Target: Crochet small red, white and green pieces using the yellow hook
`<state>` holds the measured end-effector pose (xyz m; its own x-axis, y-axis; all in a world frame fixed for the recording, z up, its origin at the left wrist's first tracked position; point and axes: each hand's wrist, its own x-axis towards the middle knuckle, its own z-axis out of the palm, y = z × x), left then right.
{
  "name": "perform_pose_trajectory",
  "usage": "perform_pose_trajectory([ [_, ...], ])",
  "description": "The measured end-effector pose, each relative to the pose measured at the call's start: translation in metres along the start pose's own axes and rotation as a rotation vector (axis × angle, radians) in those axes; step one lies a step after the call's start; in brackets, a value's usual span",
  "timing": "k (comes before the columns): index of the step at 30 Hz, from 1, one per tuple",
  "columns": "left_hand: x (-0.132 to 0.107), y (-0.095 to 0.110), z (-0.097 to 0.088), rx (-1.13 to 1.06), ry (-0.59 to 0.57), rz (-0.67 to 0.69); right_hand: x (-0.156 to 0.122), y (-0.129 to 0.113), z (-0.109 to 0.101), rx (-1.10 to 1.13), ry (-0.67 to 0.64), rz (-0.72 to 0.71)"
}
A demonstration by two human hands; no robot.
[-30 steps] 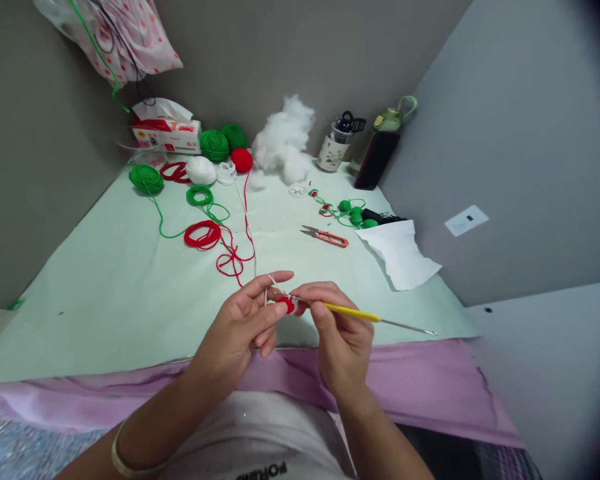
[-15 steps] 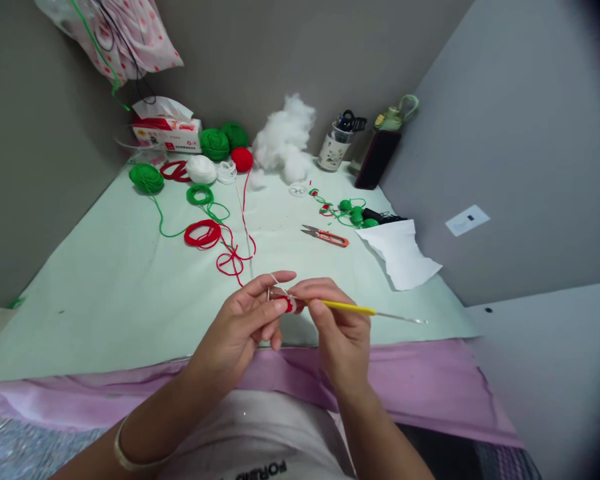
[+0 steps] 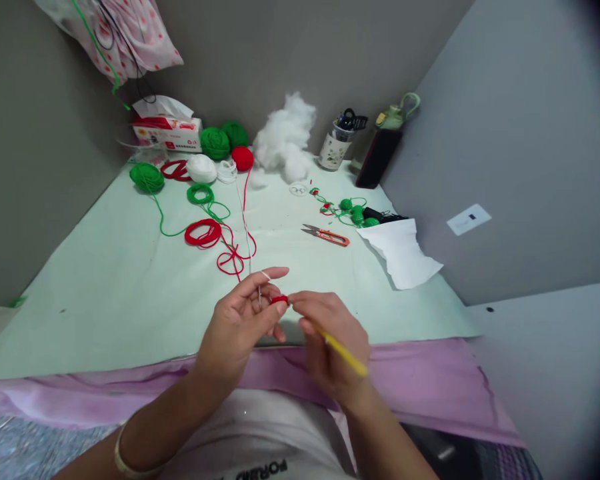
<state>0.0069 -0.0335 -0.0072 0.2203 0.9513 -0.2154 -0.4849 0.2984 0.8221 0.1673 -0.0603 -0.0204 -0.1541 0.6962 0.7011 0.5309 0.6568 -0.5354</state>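
Observation:
A small red crochet piece point(image 3: 280, 300) is pinched between the thumb and fingers of my left hand point(image 3: 240, 319). White yarn loops over the raised left index finger and runs back across the table. My right hand point(image 3: 337, 337) grips a crochet hook point(image 3: 345, 353) by its yellow handle, which slants down toward the wrist. The right fingertips touch the edge of the red piece, and the hook's working tip is hidden there. Beyond the hands lie a red yarn coil point(image 3: 203, 233) and tangled red strands.
Orange thread snips point(image 3: 326, 235) and white paper point(image 3: 400, 253) lie to the right. Farther back are green crocheted balls point(image 3: 357, 213), white stuffing point(image 3: 286, 140), yarn balls point(image 3: 215, 143), a tissue box point(image 3: 167, 133), a pen cup point(image 3: 335, 148) and a leaning phone point(image 3: 379, 159). Grey partitions enclose the table.
The hook's handle has swung from pointing right to pointing down toward me as my right hand turned. The red piece has tipped in my left fingers, which moved slightly left.

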Motion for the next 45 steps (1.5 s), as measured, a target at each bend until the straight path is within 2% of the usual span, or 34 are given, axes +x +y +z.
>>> perform_pose_trajectory([
  [2,0.0,0.0,-0.001,-0.101,-0.039,-0.099,-0.003,0.001,0.001,-0.124,-0.022,-0.072],
  [5,0.002,0.006,-0.002,-0.227,-0.086,-0.266,-0.002,0.001,0.004,0.021,0.085,0.057],
  [8,0.003,0.011,-0.001,-0.234,-0.068,-0.24,0.005,0.002,0.007,0.352,0.227,0.272],
  [10,0.004,0.011,0.002,-0.193,-0.082,-0.186,0.009,0.002,0.009,0.459,0.231,0.321],
  [13,0.004,0.006,0.005,-0.114,-0.105,-0.128,0.008,0.002,0.012,0.42,0.178,0.283],
  [16,0.004,0.002,0.004,-0.09,-0.072,-0.097,0.002,0.003,0.011,0.209,0.128,0.168],
  [18,0.005,0.002,0.002,-0.141,-0.07,-0.146,-0.002,0.003,0.008,0.03,0.071,0.052],
  [20,0.006,0.004,0.0,-0.213,-0.074,-0.233,-0.001,0.003,0.006,-0.006,0.073,0.021],
  [22,0.007,0.007,-0.002,-0.258,-0.059,-0.284,0.002,0.003,0.005,0.141,0.159,0.137],
  [25,0.007,0.008,-0.002,-0.236,-0.044,-0.225,0.007,0.004,0.006,0.439,0.254,0.344],
  [27,0.007,0.007,0.0,-0.182,-0.064,-0.157,0.009,0.004,0.009,0.528,0.218,0.365],
  [30,0.006,0.006,0.003,-0.135,-0.068,-0.124,0.01,0.005,0.011,0.527,0.182,0.36],
  [36,0.006,0.009,0.001,-0.209,-0.107,-0.24,0.009,0.006,0.01,0.631,0.21,0.408],
  [41,0.005,0.011,-0.005,-0.262,-0.163,-0.357,0.011,0.011,0.008,0.933,0.271,0.625],
  [43,0.005,0.009,-0.004,-0.236,-0.18,-0.33,0.011,0.012,0.009,1.005,0.257,0.687],
  [45,0.005,0.007,-0.002,-0.19,-0.166,-0.244,0.01,0.011,0.011,0.974,0.24,0.667],
])
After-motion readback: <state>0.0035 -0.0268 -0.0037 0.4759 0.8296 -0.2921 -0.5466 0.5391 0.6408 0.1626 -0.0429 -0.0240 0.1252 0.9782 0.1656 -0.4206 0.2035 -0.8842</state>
